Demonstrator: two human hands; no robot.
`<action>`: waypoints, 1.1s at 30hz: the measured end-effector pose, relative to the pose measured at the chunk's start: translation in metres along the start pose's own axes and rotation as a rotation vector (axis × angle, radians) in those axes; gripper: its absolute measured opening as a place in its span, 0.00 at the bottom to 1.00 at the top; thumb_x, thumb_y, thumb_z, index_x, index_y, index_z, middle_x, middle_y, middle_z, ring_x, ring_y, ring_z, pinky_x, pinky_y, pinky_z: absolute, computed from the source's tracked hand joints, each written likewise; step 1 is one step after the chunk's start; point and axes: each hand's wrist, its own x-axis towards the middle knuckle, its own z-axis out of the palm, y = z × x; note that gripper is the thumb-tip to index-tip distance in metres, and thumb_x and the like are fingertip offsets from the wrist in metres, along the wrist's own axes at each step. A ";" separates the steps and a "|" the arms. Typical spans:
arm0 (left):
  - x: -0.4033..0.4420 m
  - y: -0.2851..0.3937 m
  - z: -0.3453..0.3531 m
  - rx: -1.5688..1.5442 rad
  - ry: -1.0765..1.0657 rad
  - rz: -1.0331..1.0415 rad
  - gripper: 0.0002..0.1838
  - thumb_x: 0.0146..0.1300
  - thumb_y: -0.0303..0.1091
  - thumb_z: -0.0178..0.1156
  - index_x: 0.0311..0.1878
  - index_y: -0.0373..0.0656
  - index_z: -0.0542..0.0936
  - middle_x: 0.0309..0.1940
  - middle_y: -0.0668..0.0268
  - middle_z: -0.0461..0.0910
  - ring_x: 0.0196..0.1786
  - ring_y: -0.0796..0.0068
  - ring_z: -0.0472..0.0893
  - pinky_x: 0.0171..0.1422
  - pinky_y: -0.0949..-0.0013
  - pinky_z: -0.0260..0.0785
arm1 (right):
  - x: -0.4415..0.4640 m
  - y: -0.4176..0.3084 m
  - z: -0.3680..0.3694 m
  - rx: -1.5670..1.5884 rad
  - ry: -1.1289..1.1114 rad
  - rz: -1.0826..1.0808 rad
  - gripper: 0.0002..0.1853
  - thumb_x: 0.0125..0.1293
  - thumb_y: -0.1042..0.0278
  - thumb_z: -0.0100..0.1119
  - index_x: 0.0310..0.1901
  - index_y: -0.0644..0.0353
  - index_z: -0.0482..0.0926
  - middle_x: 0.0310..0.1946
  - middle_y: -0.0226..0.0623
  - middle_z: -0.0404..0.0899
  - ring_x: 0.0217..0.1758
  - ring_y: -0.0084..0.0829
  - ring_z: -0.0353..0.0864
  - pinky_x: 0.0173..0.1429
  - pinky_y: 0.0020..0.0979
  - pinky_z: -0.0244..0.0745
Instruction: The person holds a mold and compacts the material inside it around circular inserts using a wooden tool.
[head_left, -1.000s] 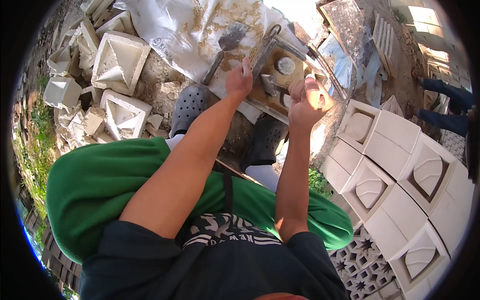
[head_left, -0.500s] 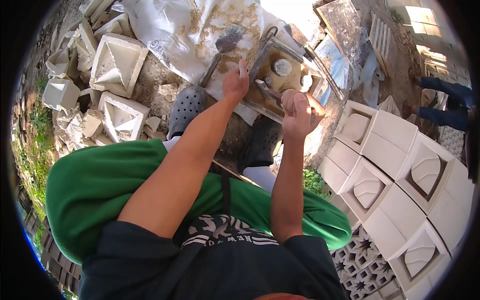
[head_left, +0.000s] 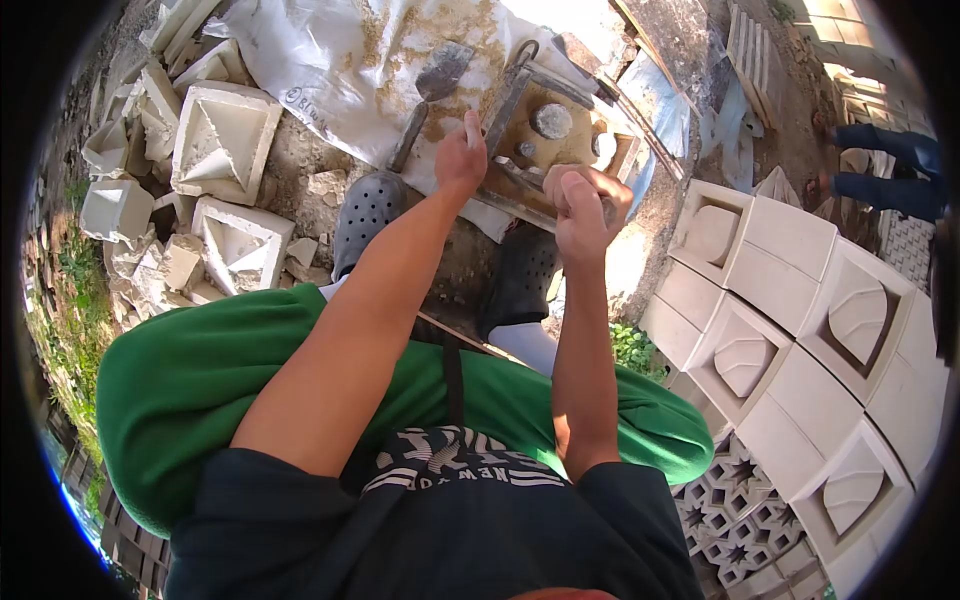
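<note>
On the shirt (head_left: 430,530), nearer the body than both hands, I can read "NEW YO"; the rest is lost in folds. Beyond the left hand, the white sheet (head_left: 330,60) has a circled mark and a few letters that I can't make out for sure.

There are two bare hands. The right hand (head_left: 588,212) is closed in a fist around one hand tool (head_left: 520,178), its metal end reaching over the wooden frame (head_left: 500,118). The left hand (head_left: 462,162) is at the frame's left side with its thumb up; its fingers are hidden, so I can't tell whether they clamp anything.

Inside the frame, past the right fist, I count three round lumps (head_left: 552,121), two large and one small. One trowel (head_left: 443,72) lies on the sheet, left of the left hand. Two dark clogs (head_left: 368,215) sit on the near side of the hands.

Well off to the right of the right fist are four blocks with curved insets (head_left: 742,362), and past them two blue trouser legs (head_left: 885,195) of another person. Left of the left hand, two square hollow blocks (head_left: 226,143) lie among broken pieces.
</note>
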 end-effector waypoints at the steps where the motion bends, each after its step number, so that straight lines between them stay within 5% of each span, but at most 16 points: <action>1: -0.002 0.002 -0.001 0.013 -0.024 -0.002 0.38 0.71 0.60 0.32 0.32 0.37 0.82 0.33 0.44 0.81 0.42 0.39 0.78 0.48 0.47 0.66 | -0.004 0.014 -0.002 -0.089 0.043 0.012 0.15 0.61 0.75 0.55 0.17 0.65 0.68 0.14 0.29 0.67 0.17 0.18 0.60 0.23 0.26 0.57; 5: -0.003 0.002 -0.001 0.029 -0.042 -0.031 0.38 0.71 0.60 0.32 0.32 0.37 0.83 0.33 0.45 0.81 0.42 0.40 0.78 0.49 0.47 0.66 | 0.016 -0.003 0.006 -0.023 0.310 0.137 0.16 0.66 0.68 0.58 0.22 0.60 0.68 0.15 0.27 0.67 0.17 0.19 0.63 0.26 0.26 0.64; 9: -0.006 0.008 -0.004 0.024 -0.021 -0.018 0.38 0.71 0.62 0.32 0.35 0.38 0.84 0.35 0.46 0.82 0.45 0.41 0.78 0.50 0.48 0.67 | 0.017 -0.010 0.029 0.144 0.637 0.090 0.21 0.69 0.62 0.58 0.18 0.58 0.66 0.13 0.24 0.64 0.17 0.16 0.60 0.23 0.23 0.53; 13: -0.004 0.007 -0.004 0.035 -0.023 -0.071 0.38 0.70 0.63 0.32 0.38 0.39 0.85 0.37 0.46 0.82 0.46 0.42 0.79 0.52 0.49 0.67 | 0.013 -0.034 0.028 -0.020 0.509 0.084 0.22 0.69 0.64 0.57 0.15 0.60 0.68 0.13 0.23 0.65 0.17 0.15 0.60 0.23 0.23 0.51; 14: -0.002 0.007 -0.005 0.034 -0.019 -0.071 0.38 0.70 0.63 0.32 0.38 0.39 0.85 0.37 0.46 0.82 0.46 0.42 0.79 0.52 0.49 0.67 | 0.013 -0.033 0.031 0.001 0.550 -0.021 0.21 0.66 0.74 0.51 0.14 0.56 0.60 0.13 0.24 0.58 0.16 0.16 0.51 0.21 0.27 0.46; 23: -0.001 0.004 -0.003 0.007 -0.001 -0.023 0.39 0.71 0.62 0.32 0.37 0.38 0.84 0.37 0.46 0.82 0.46 0.42 0.79 0.52 0.49 0.67 | -0.004 -0.017 0.027 0.132 0.402 -0.051 0.20 0.62 0.81 0.47 0.14 0.59 0.56 0.12 0.27 0.56 0.17 0.17 0.53 0.21 0.27 0.46; 25: -0.005 0.007 -0.005 -0.016 -0.039 -0.023 0.39 0.71 0.62 0.32 0.36 0.38 0.84 0.36 0.46 0.82 0.45 0.42 0.79 0.51 0.49 0.67 | -0.010 -0.004 0.031 -0.221 0.386 -0.012 0.17 0.60 0.77 0.55 0.14 0.65 0.69 0.13 0.24 0.65 0.19 0.15 0.60 0.24 0.24 0.52; 29: 0.000 0.010 -0.006 0.033 0.007 -0.036 0.38 0.71 0.61 0.32 0.35 0.37 0.84 0.34 0.46 0.81 0.43 0.40 0.78 0.49 0.48 0.67 | -0.012 -0.020 0.025 0.150 0.390 0.010 0.13 0.61 0.77 0.55 0.19 0.69 0.71 0.15 0.26 0.68 0.19 0.15 0.64 0.25 0.22 0.57; 33: -0.002 0.006 -0.002 -0.013 -0.033 0.016 0.38 0.71 0.60 0.32 0.34 0.37 0.83 0.33 0.44 0.81 0.42 0.39 0.77 0.48 0.48 0.66 | -0.014 0.001 0.017 0.080 0.394 0.088 0.12 0.60 0.77 0.55 0.19 0.69 0.73 0.16 0.28 0.70 0.20 0.16 0.65 0.26 0.22 0.57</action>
